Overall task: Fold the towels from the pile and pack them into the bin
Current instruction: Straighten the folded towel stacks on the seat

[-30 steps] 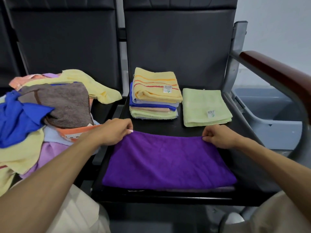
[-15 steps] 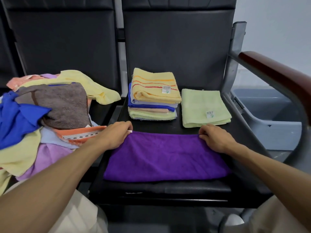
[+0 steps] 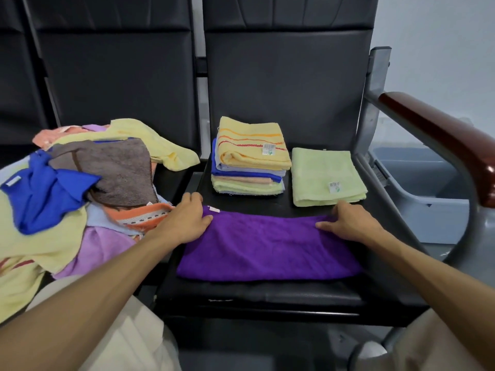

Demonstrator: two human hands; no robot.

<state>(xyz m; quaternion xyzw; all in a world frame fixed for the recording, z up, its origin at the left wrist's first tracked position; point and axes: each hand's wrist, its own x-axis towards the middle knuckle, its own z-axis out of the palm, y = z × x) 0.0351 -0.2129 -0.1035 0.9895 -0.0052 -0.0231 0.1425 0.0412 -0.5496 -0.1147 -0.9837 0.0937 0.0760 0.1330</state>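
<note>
A purple towel [image 3: 267, 247] lies folded into a long band across the front of the black seat [image 3: 267, 293]. My left hand [image 3: 187, 220] rests on its far left corner by a white tag, thumb on the cloth and fingers fairly straight. My right hand [image 3: 345, 222] holds the far right edge, its fingers bent over the hem. Behind the towel stand a stack of folded towels [image 3: 249, 162] topped by a striped yellow one, and a single folded pale green towel [image 3: 326, 178]. The unfolded pile [image 3: 80, 183] covers the seat to the left. The grey bin [image 3: 428, 188] stands on the floor at the right.
A seat back rises behind the stacks. A metal armrest with a dark red wooden top [image 3: 442, 140] curves between the seat and the bin. My knees in light trousers [image 3: 128, 341] are at the seat's front edge.
The purple towel's near edge has drawn back from the seat's front, so the band looks narrower. Both hands stayed at its far corners and the left one has loosened its fingers.
</note>
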